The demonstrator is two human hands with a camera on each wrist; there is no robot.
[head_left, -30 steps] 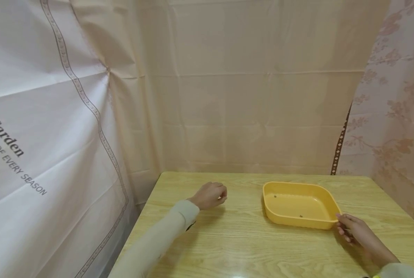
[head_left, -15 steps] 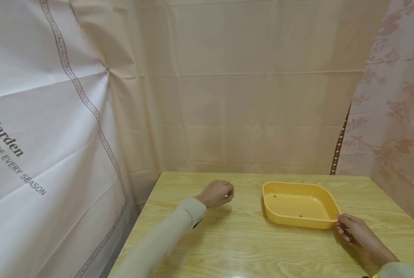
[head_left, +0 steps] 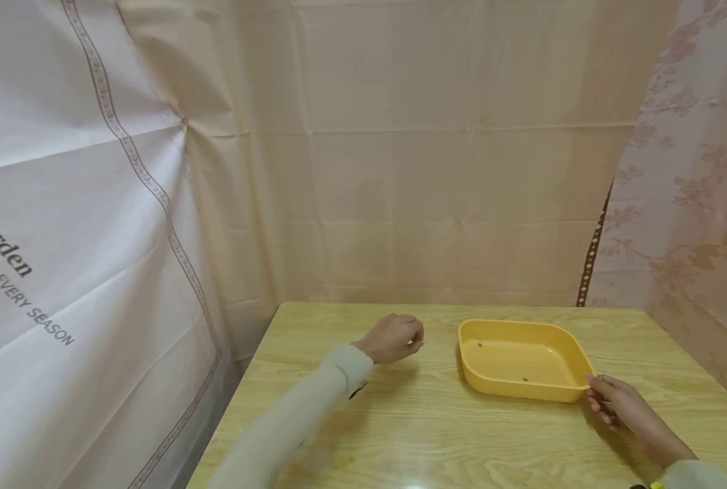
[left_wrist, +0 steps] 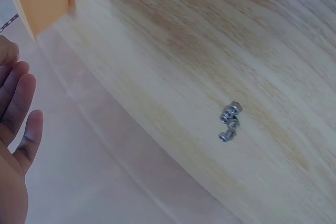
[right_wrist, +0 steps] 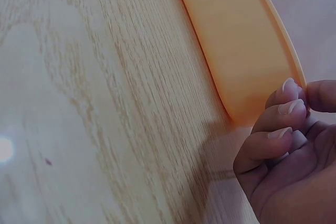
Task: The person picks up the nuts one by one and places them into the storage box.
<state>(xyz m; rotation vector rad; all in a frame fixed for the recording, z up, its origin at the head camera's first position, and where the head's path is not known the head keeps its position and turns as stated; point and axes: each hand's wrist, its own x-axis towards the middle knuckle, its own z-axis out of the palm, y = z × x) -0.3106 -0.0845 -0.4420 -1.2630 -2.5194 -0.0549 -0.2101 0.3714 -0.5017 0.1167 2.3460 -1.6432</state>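
Observation:
A yellow rectangular tray (head_left: 522, 394) with rounded corners stands on the right half of the table. My right hand (head_left: 622, 411) pinches its near right corner, thumb on the outer side of the rim in the right wrist view. Two small dark pieces lie on the tray floor, too small to identify. Left of the tray, my left hand (head_left: 394, 338) hovers over the table with bent fingers, thumb and index close together. Whether something is between those tips is hidden. Several small metal nuts (left_wrist: 230, 121) lie in a cluster on the table in the left wrist view.
The table (head_left: 436, 435) has a pale wood-grain top. Behind it hangs a beige cloth (head_left: 430, 204). A white printed cloth (head_left: 94, 238) hangs at the left, and a floral cloth (head_left: 705, 204) at the right.
My left hand has moved to the right over the table, closer to the tray. The right hand keeps its hold on the tray corner. The head view has shifted slightly.

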